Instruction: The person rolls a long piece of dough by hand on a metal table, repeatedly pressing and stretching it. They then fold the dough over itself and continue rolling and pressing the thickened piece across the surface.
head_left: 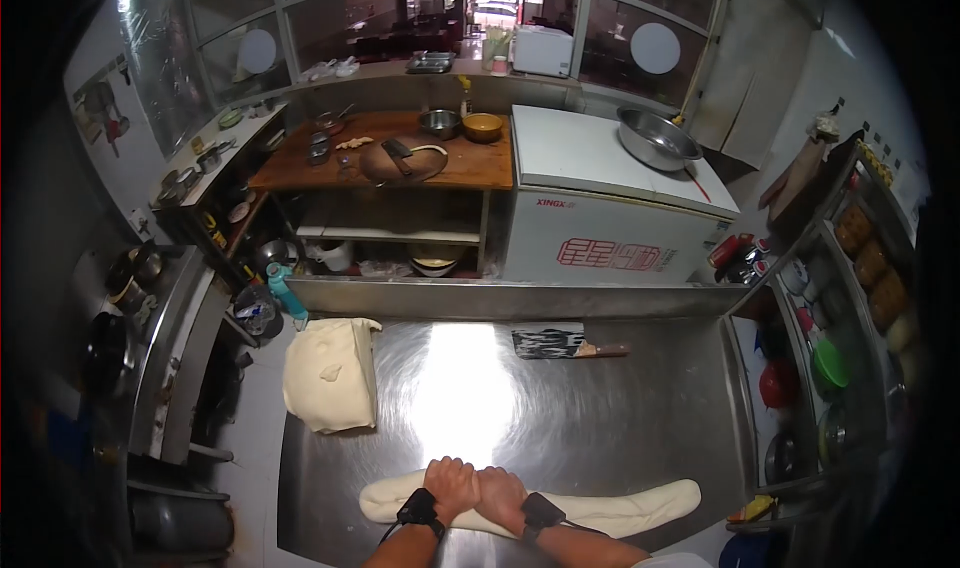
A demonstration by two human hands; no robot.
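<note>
A long, thick roll of pale dough [640, 508] lies crosswise on the steel worktop near its front edge. My left hand [453, 488] rests on the dough left of its middle, fingers curled against it. Right beside it, touching, my right hand [500, 498] is closed on the dough too, its fingers bent. Both wrists wear dark straps. The undersides of my hands are hidden. A large block of dough [330, 378] sits at the worktop's left side. Toward the back lies a cleaver [550, 342] with a dark, smeared blade and a wooden handle.
The steel worktop [650, 418] has a raised back edge [520, 296]. Beyond stand a white chest freezer [620, 228] bearing a metal basin [658, 140] and a wooden table [300, 168]. Shelves with bowls [828, 363] line the right; a stove-like unit [170, 368] stands left.
</note>
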